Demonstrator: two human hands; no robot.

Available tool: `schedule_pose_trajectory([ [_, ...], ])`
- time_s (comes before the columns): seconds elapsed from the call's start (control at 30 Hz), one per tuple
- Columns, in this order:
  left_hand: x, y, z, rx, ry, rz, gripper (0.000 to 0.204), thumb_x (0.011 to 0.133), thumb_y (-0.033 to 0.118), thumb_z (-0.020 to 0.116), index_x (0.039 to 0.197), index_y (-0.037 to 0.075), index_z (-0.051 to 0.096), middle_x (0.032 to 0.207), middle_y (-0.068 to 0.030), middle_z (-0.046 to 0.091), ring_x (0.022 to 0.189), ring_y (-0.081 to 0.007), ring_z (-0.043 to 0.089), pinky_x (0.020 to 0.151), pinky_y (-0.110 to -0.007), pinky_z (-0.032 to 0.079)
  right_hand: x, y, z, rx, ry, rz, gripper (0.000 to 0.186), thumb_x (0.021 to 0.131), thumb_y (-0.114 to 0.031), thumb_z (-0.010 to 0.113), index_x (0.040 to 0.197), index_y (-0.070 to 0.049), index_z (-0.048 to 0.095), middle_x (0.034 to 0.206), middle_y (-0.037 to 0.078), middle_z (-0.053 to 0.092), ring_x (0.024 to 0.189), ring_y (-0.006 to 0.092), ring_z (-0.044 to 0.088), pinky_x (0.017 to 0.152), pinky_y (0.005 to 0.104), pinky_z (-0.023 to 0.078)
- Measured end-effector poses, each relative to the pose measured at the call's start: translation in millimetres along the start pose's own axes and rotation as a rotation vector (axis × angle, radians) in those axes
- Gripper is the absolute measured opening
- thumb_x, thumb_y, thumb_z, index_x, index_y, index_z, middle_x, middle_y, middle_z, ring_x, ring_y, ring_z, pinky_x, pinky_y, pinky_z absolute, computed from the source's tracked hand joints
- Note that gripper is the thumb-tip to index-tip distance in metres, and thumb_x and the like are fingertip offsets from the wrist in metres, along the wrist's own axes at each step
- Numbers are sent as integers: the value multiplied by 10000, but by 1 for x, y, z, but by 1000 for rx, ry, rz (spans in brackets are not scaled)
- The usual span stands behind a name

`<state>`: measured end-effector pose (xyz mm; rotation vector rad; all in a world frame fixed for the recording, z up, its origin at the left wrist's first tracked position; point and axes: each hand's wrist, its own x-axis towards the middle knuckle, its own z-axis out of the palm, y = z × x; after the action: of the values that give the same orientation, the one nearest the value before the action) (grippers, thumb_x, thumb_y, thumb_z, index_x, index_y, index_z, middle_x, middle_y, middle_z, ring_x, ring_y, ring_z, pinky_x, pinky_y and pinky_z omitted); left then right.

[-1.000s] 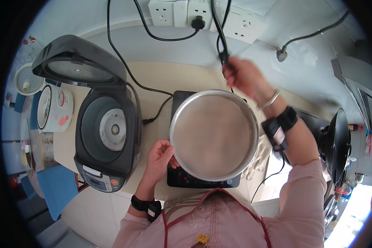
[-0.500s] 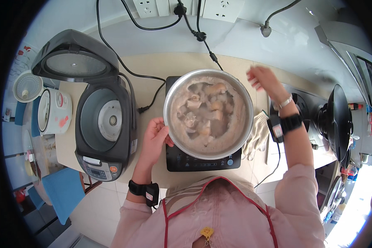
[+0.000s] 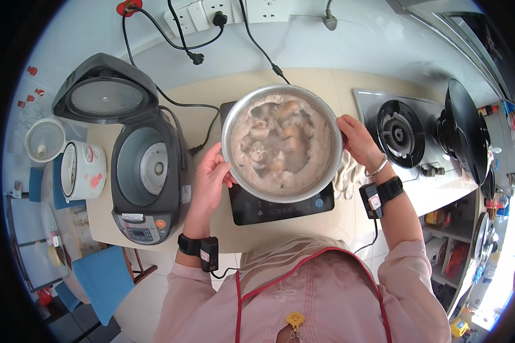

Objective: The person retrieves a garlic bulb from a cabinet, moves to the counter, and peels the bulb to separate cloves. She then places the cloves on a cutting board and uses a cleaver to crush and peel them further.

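A round steel pot (image 3: 227,163) of steaming, scum-covered liquid sits over the black induction cooker (image 3: 280,212); whether its base touches the glass is hidden. Pale chunks of meat (image 3: 283,137) poke up through the foam. My left hand (image 3: 212,178) is closed at the pot's left side, its thumb on top by the rim. On the opposite side, my right hand (image 3: 359,142) grips the pot's dark right handle. Beside the cooker, under my right wrist, lie pale cloth gloves (image 3: 347,177).
Left of the pot stands a dark rice cooker (image 3: 146,171) with its lid raised, beside a small white cooker (image 3: 86,171). A gas stove (image 3: 399,132) with a black wok (image 3: 466,131) occupies the right. Power cords (image 3: 183,104) run along the back.
My right hand has come down from the air to the pot's right handle and closed on it. My left hand stays at the left side. The view has shifted somewhat.
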<state>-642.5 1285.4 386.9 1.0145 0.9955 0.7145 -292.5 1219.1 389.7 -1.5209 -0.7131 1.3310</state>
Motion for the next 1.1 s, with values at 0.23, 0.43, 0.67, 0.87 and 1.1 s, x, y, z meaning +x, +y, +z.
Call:
schedule_pose_trajectory([
  [0.23,-33,15,40,69,-109,27,519,857,-22,458,1374,-5,414,735,-1,534,560,-77,542,461,-194,409,-80,-1,-34,42,78,1,214,992,-262,490,926,-78,578,737,-40,557,604,44,499,506,189,413],
  [0.43,-86,11,106,104,-230,-23,470,860,-28,465,1330,-14,450,710,5,523,552,-75,547,456,-195,410,-189,25,-80,148,278,-44,238,980,-259,498,924,-41,576,707,-2,565,553,84,512,470,242,444],
  [0.67,-170,-35,220,168,-468,-60,491,853,-19,476,1343,-11,438,733,7,543,552,-65,552,454,-180,418,-376,72,-154,157,513,-80,246,990,-257,480,943,-44,592,729,-21,536,597,64,487,514,205,414],
  [0.87,-256,-99,366,135,-626,-135,502,846,-3,483,1337,-60,396,757,-12,561,518,-63,524,430,-166,416,-544,124,-250,158,726,-110,259,968,-262,507,870,-34,581,694,-10,532,557,81,494,483,234,429],
  [1.1,-371,-177,616,237,-966,-270,436,833,-25,472,1267,-53,449,701,-5,574,493,-57,528,412,-163,424,-764,203,-406,298,1011,-110,266,977,-255,485,867,-25,562,681,0,536,529,81,502,452,245,446],
])
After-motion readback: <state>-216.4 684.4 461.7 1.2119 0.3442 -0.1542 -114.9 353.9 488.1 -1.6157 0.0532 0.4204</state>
